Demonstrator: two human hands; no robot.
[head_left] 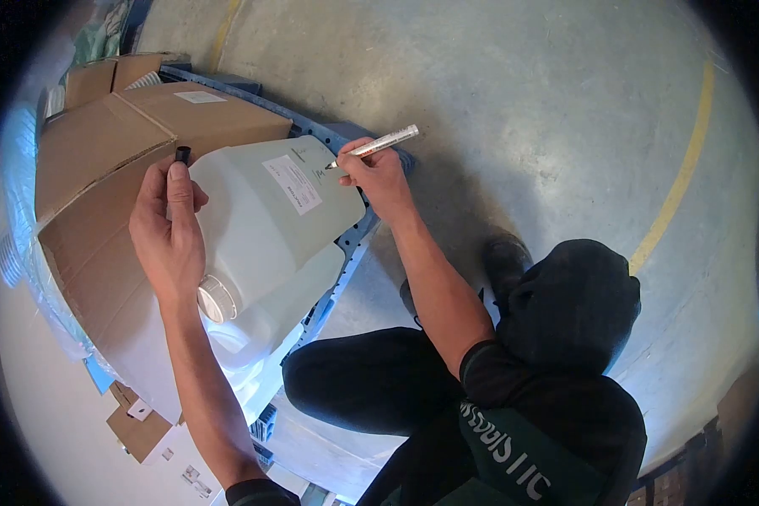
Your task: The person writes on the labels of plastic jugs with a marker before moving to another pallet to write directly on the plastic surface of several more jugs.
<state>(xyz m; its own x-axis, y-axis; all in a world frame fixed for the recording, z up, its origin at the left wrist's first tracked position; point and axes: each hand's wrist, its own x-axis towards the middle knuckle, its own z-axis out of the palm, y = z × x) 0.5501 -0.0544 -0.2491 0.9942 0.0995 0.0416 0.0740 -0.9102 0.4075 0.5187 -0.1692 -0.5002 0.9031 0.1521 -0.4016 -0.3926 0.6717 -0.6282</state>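
A white marker (pixel 388 140) is pinched in my right hand (pixel 379 181), its dark tip right at the upper side of a translucent plastic canister (pixel 249 198). Small handwritten marks (pixel 319 173) show beside the tip. My left hand (pixel 169 215) is closed on a black marker cap (pixel 182 154), held up over the canister's near left side. The canister bears a white printed label (pixel 292 185) and has a ribbed white screw lid (pixel 217 299) close to my left wrist.
Brown cardboard boxes (pixel 101 160) stand left of the canister. Another pale canister (pixel 291 316) sits beside it, over a blue pallet (pixel 346 240). Grey concrete floor (pixel 497 101) with a yellow line (pixel 679 181) lies to the right. My bent knees in dark trousers (pixel 371 379) are close by.
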